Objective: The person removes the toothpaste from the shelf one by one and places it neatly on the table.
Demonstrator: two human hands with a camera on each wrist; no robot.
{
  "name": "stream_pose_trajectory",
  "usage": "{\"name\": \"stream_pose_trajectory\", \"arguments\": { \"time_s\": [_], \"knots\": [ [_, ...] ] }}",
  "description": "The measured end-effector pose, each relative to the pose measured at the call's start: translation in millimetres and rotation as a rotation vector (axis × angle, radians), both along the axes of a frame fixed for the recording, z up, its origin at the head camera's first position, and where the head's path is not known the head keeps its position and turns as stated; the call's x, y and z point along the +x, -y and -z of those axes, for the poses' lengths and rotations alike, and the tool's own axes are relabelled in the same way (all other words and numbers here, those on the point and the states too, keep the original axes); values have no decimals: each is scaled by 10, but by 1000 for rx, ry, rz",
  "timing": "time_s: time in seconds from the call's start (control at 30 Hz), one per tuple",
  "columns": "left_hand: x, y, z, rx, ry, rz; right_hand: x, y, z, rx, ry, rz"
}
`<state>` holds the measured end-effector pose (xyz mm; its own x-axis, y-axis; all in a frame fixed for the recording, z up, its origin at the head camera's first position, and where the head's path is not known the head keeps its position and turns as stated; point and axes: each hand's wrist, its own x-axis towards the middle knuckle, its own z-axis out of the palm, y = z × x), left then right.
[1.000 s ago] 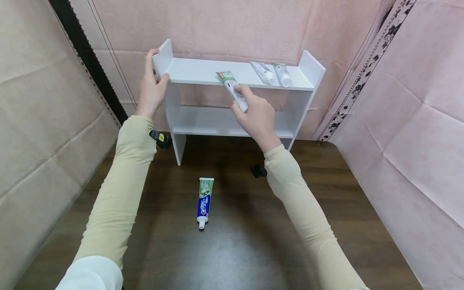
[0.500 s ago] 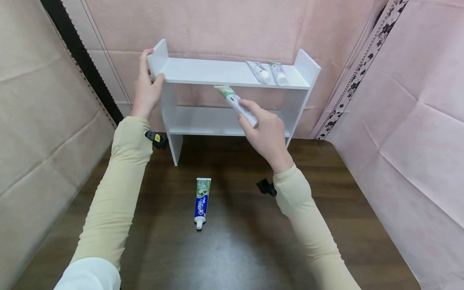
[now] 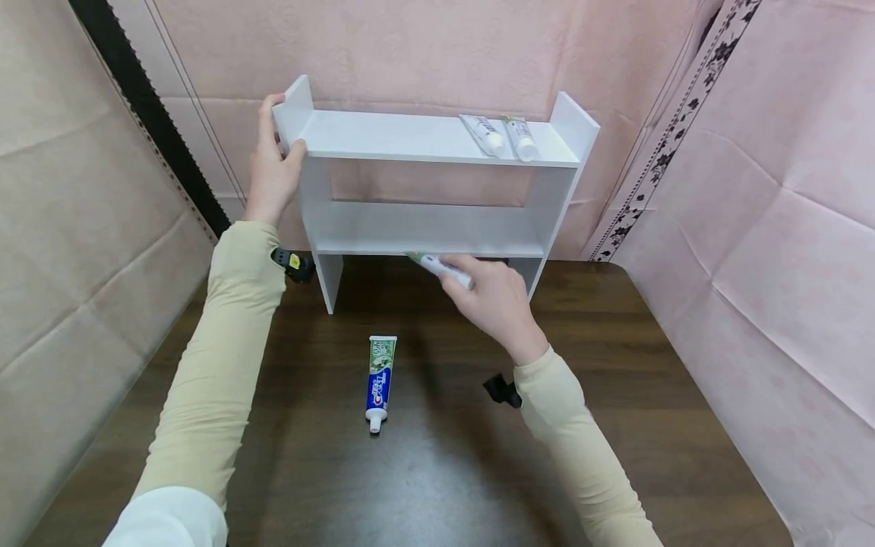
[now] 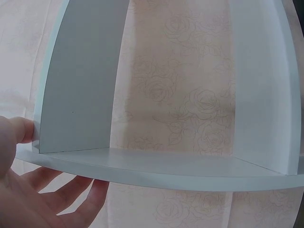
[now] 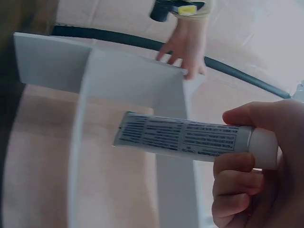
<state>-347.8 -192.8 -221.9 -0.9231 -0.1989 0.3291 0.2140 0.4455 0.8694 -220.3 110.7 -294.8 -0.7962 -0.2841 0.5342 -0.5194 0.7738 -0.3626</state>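
Observation:
My left hand grips the left side panel of a white two-tier shelf, fingers on the outer side. In the left wrist view, the thumb lies at the panel's front edge. Held in my right hand is a toothpaste tube, white with a green end. It is in front of the lower board, apart from the shelf as far as I can tell. In the right wrist view, printed text covers its near face, and the fingers hold it by the cap end.
Two white toothpaste tubes lie side by side on the upper board's right part, caps forward. A blue and green toothpaste tube rests on the brown wooden table. Pink cloth hangs behind the shelf.
My right hand, with the toothpaste tube, has come down from upper board height to the front of the lower board. The left hand keeps its grip on the shelf.

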Motion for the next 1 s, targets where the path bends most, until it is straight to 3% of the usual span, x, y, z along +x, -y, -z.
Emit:
{"name": "stream_pose_trajectory", "arguments": {
  "time_s": [0.17,0.53,0.73,0.9,1.0],
  "knots": [
    [-11,2,6,-3,2,-2,-3,-17,239,47,119,26],
    [-14,-9,12,-10,9,-2,-77,-77,689,169,212,148],
    [-18,-16,25,-11,16,-1,-108,-81,999,249,291,164],
    [-23,-15,17,-1,19,2,-56,-19,1098,271,322,157],
    [-23,-11,7,6,14,2,-8,37,1118,285,297,136]
  ]
}}
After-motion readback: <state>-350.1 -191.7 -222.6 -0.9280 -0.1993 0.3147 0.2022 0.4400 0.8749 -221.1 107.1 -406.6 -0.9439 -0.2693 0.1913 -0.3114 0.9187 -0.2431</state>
